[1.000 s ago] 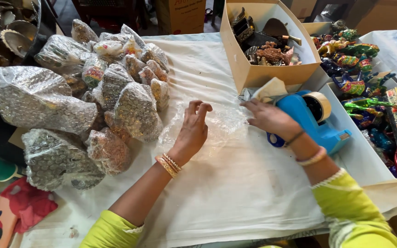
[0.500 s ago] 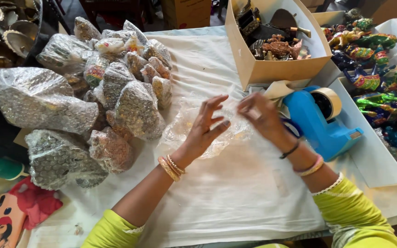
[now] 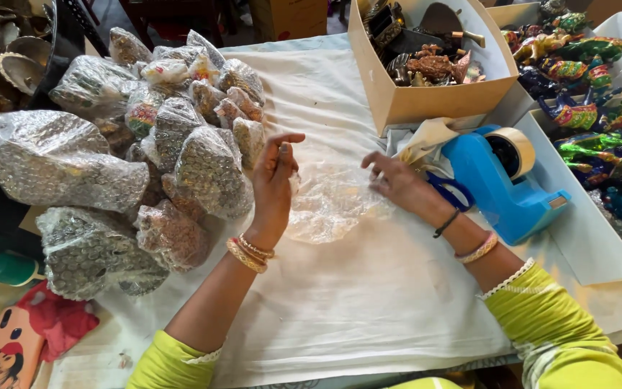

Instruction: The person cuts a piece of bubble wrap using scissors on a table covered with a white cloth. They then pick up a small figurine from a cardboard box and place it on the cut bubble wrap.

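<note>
We see a crumpled sheet of clear bubble wrap (image 3: 332, 198) lying on the white cloth-covered table (image 3: 368, 288), a little back of its middle, with its long axis running roughly from the left hand toward the right. The left hand (image 3: 273, 184) stands on edge at the sheet's left border, fingers half curled and pinching the wrap's rim; the right hand (image 3: 401, 184) lies at the sheet's right border, fingers spread and pressing its edge, not clenched.

Toward the table's left edge a heap of bubble-wrapped bundles (image 3: 145, 158) crowds close to the left hand, so little room is left there. At the far edge an open tan cardboard box (image 3: 426, 101) of dark figurines stands just behind the right hand. Just beside the right wrist, toward the right edge, sits a blue plastic tape dispenser (image 3: 502, 180) with a tan roll. Beyond it, a white tray of brightly painted figurines (image 3: 584, 115) runs along the right edge. The widest open cloth lies between the forearms, toward the near edge.
</note>
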